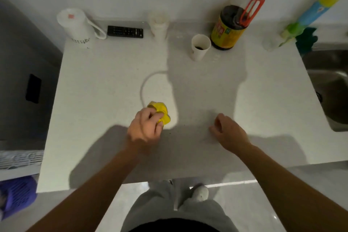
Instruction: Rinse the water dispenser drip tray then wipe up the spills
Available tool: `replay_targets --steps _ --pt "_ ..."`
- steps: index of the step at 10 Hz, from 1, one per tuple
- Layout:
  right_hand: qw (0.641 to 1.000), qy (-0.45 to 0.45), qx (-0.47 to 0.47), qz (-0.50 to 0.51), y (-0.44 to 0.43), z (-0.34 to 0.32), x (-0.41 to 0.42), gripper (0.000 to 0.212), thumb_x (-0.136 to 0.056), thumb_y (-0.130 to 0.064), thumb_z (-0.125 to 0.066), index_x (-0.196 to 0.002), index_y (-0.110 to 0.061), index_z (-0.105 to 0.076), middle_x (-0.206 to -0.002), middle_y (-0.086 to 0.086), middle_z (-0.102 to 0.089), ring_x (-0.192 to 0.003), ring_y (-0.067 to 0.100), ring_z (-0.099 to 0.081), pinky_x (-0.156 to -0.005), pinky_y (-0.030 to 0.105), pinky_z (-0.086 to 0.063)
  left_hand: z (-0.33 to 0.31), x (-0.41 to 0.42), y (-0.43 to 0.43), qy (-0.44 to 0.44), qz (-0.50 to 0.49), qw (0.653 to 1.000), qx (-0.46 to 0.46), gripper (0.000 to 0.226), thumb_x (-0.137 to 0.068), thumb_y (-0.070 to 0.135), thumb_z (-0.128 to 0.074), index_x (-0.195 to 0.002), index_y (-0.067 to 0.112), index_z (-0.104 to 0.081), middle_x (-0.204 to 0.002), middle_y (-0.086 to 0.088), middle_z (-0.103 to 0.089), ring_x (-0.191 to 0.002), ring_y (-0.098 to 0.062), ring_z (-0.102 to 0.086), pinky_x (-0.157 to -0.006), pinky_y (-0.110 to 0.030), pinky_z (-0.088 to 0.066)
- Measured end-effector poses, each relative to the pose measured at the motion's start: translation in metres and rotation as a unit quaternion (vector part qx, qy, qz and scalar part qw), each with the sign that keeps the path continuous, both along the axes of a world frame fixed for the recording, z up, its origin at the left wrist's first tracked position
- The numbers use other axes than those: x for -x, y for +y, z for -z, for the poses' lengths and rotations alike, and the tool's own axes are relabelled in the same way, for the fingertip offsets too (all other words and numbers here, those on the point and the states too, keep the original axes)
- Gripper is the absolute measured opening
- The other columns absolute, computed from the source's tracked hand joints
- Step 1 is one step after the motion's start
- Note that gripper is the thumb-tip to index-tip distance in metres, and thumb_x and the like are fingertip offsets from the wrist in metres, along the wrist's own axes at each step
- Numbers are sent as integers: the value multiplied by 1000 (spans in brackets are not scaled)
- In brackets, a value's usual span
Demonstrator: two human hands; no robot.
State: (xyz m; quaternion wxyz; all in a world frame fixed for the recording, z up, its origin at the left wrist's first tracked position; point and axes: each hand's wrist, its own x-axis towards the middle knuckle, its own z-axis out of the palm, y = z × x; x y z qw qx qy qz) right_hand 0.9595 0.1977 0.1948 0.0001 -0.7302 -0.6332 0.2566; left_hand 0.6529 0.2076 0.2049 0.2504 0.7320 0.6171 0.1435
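My left hand (146, 127) is closed on a crumpled yellow cloth (162, 112) pressed against the white countertop (105, 84), near its front middle. A faint curved wet mark (144, 85) arcs on the counter just beyond the cloth. My right hand (227, 132) rests on the counter to the right with fingers loosely curled and nothing in it. No drip tray shows in this view.
Along the back wall stand a white kettle (76, 26), a black remote (125, 31), a white bottle (159, 24), a paper cup (200, 47), a large soy sauce bottle (230, 28) and a spray bottle (308, 15). A steel sink (331, 84) lies at right.
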Motion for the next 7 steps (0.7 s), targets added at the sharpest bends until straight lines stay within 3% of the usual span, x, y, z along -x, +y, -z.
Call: replay_targets --steps 1,2,3,5,6,7 --pt "999 -16 -26 22 -1 8 4 24 -92 -48 -55 -82 -30 -41 -76 -8 -51 -65 14 -52 -59 37 -49 4 -7 -1 24 -30 999 -5 27 -85 18 -72 -110 8 -77 -108 -18 -67 -94 -43 -63 -80 -47 -56" --pt "999 -20 -29 28 -2 10 7 21 -92 -43 -55 -83 -29 -42 -76 -6 -50 -66 16 -53 -60 39 -53 1 -9 6 44 -31 998 -12 32 -85 23 -64 -107 4 -77 -104 -24 -66 -90 -46 -63 -78 -47 -54" --pt "1000 -17 -2 18 5 7 7 23 -91 -42 -55 -80 -29 -39 -73 -5 -51 -60 14 -50 -53 32 -43 -6 -16 12 62 -21 998 8 57 -81 43 -47 -111 6 -77 -107 -24 -66 -93 -44 -61 -78 -47 -54" --pt "994 25 103 -32 28 -6 -6 20 -97 -39 -58 -90 -22 -49 -80 1 -60 -67 16 -55 -63 34 -45 -8 -17 20 119 4 988 102 46 -93 36 -62 -137 23 -55 -135 -11 -49 -120 -33 -49 -92 -41 -48" --pt "982 138 129 -30 34 -33 -24 16 -99 -33 -63 -101 -18 -61 -88 6 -69 -77 21 -64 -71 35 -52 -27 -13 8 66 -23 996 63 49 -93 40 -63 -140 27 -55 -141 -5 -51 -124 -28 -51 -99 -41 -48" --pt "979 189 72 -17 11 -69 -60 7 -99 -32 -65 -104 -27 -65 -89 -4 -71 -80 12 -70 -73 29 -59 -51 1 -55 -61 -94 994 18 36 -90 46 -59 -123 32 -67 -121 1 -66 -110 -20 -63 -93 -38 -52"
